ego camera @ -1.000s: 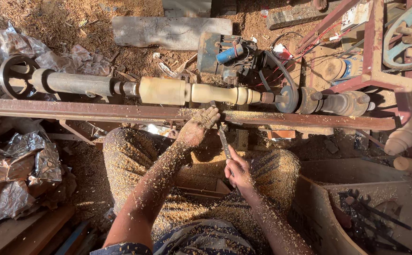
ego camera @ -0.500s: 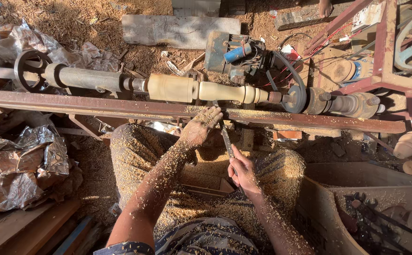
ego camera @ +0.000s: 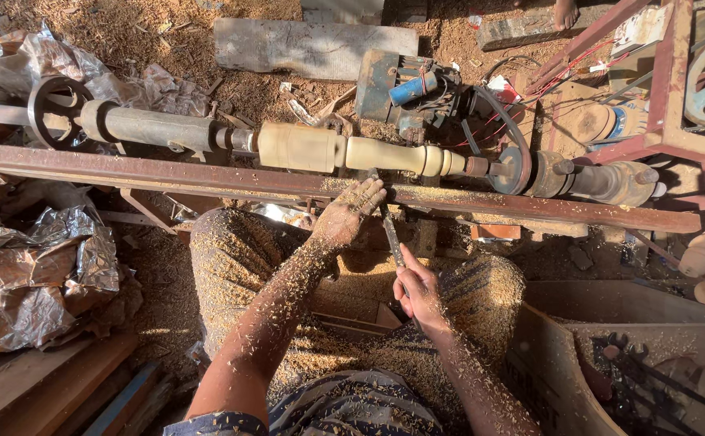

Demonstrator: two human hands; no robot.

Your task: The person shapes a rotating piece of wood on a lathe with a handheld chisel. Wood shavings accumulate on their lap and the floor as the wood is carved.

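Head view looks down on a lathe, its rusty rail (ego camera: pixel 207 173) running left to right across the scene, over ground deep in sawdust. Beyond the rail, a motor (ego camera: pixel 405 89) sits with a belt (ego camera: pixel 514 137) going to the pulley at the right end. To the near left lies crumpled foil (ego camera: pixel 37 274); at the near right a box (ego camera: pixel 651 379) holds dark tools.

The blank (ego camera: pixel 352 151), pale wood, is mounted between the lathe's ends, just beyond the rail. Its left part is a plain thick cylinder; the right part is already turned thinner, swelling and then narrowing to small beads near the right end. By my judgement the shaping is perhaps half done: the left cylinder is not yet cut.

The left hand (ego camera: pixel 348 214) rests on the rail, fingers curled over the chisel (ego camera: pixel 389 230) to steady it near the tip. The right hand (ego camera: pixel 417 287), nearer the body, is closed round the chisel's handle end. The tip meets the blank at the shoulder between thick and thin. Shavings coat both forearms and the lap.
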